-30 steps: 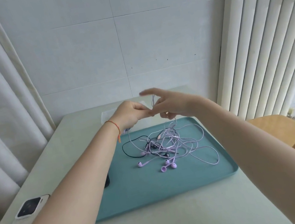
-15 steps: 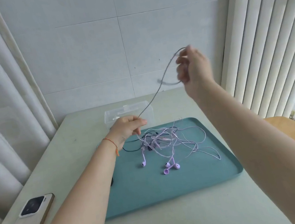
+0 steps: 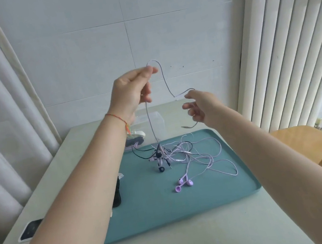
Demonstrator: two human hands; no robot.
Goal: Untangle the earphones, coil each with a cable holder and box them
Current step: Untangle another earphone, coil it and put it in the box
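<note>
A tangle of purple and black earphones [image 3: 183, 156] lies on a teal tray [image 3: 170, 209]. One purple cable [image 3: 165, 80] rises out of the tangle. My left hand [image 3: 132, 90] is raised high and pinches this cable between thumb and fingertips. From there the cable arcs over to my right hand [image 3: 201, 104], lower and to the right, which pinches it near its end; the plug end hangs below that hand. Purple earbuds [image 3: 183, 183] rest on the tray in front of the tangle.
A clear plastic box [image 3: 151, 123] stands behind the tray, with small cable holders [image 3: 135, 140] beside it. A black object [image 3: 116, 193] lies at the tray's left edge, partly behind my left arm. A phone [image 3: 30, 230] lies at the table's left edge. A wooden chair [image 3: 319, 146] stands right.
My left hand has risen from the tangle, lifting the cable with it. My right hand has dropped from high up to a lower spot, still on the cable. The tangle is pulled partly upward.
</note>
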